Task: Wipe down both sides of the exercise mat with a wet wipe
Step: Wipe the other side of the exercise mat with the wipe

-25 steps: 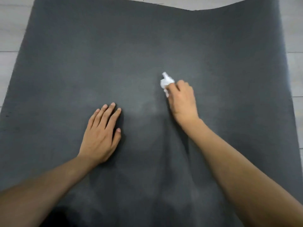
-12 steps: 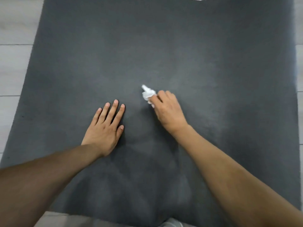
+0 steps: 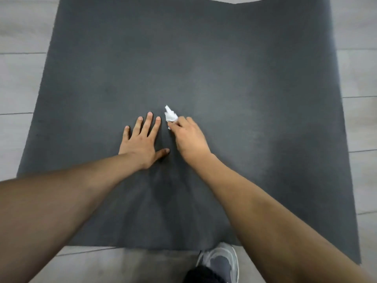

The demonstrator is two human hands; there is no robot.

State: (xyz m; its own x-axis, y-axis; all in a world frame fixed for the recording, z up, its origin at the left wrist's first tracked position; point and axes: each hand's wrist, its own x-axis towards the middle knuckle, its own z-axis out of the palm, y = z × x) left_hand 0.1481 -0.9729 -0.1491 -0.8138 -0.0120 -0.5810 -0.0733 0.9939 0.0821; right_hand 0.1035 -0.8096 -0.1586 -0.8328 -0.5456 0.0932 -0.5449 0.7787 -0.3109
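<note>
A: Where's the exercise mat [image 3: 224,58]?
B: Dark grey, spread flat on the pale plank floor [image 3: 20,78]. The mat's far edge runs wavy. Its near edge ends just ahead of a grey shoe [image 3: 220,262].
A: Wet wipe [image 3: 170,115]?
B: Crumpled white wad, roughly mid-mat, down at the mat surface. Right hand [image 3: 189,139] holds it, fingers [image 3: 181,120] curled round the wad and pinching it. A white tip sticks out past them toward the mat's far edge.
A: Left hand [image 3: 140,144]?
B: Palm down on the mat, just beside the right hand. Fingers [image 3: 149,121] straight, slightly spread, thumb out toward the right wrist. Holds nothing.
A: Gap to the wipe?
B: Small. Left index fingertip is just beside the wad, apparently not touching.
A: Mat surface?
B: Lighter hazy patch right of mat centre, darker between the forearms. Can't tell if that's damp or lighting.
</note>
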